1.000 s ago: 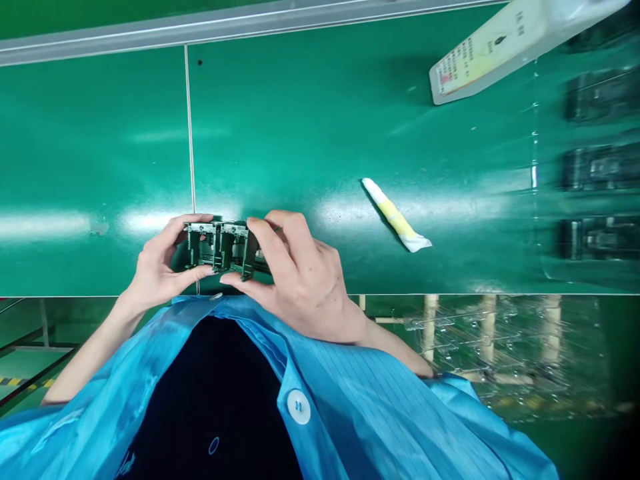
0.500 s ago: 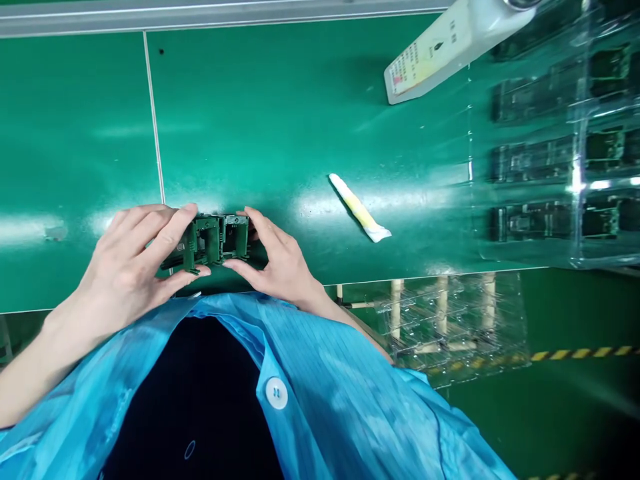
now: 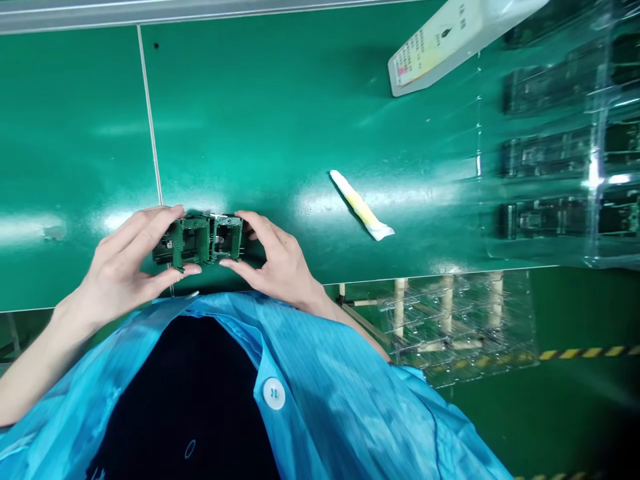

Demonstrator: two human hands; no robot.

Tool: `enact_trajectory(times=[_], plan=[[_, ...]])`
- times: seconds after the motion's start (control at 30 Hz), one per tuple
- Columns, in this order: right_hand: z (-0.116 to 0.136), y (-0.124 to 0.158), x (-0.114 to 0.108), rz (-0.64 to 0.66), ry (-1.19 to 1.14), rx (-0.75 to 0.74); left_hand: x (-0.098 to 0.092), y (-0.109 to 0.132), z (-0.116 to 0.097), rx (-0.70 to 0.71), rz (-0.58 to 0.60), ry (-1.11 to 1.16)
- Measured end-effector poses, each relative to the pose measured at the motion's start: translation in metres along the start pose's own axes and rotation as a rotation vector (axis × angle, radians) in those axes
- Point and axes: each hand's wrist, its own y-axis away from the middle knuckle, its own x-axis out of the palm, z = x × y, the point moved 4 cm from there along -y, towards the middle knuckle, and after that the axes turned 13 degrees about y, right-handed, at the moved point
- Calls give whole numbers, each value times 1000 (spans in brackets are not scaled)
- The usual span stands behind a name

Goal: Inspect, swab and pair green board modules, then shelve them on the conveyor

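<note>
At the green bench (image 3: 260, 120), the part (image 3: 203, 240) is between the left hand (image 3: 123, 263) and right hand (image 3: 283, 267), each gripping the end beside it

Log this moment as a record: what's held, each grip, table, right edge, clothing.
Held: dark green slotted frames, side by side; whether joined is unclear
Left grip: closed on their left end
Right grip: closed on their right end
On table: white-and-yellow tube-shaped item, right of the right grip; labelled white bottle, beyond it
Right edge: dark parts seen through clear plastic tray
Clothing: blue jacket over black top
</note>
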Motion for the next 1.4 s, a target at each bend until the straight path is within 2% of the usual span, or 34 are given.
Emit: enact_trajectory(times=[0.17, 0.33, 0.63, 0.87, 1.4], plan=[[9, 1, -1, -61, 141, -80, 3, 14, 9, -74, -58, 104], [19, 0, -12, -137, 243, -189, 6, 23, 13, -145, -125, 233], [34, 0, -27, -123, 316, -219, 17, 33, 22, -195, -233, 383], [37, -3, -30, -116, 378, -243, 19, 35, 23, -188, -252, 445], [40, -4, -31, -98, 411, -266, 22, 39, 24, -227, -249, 428]])
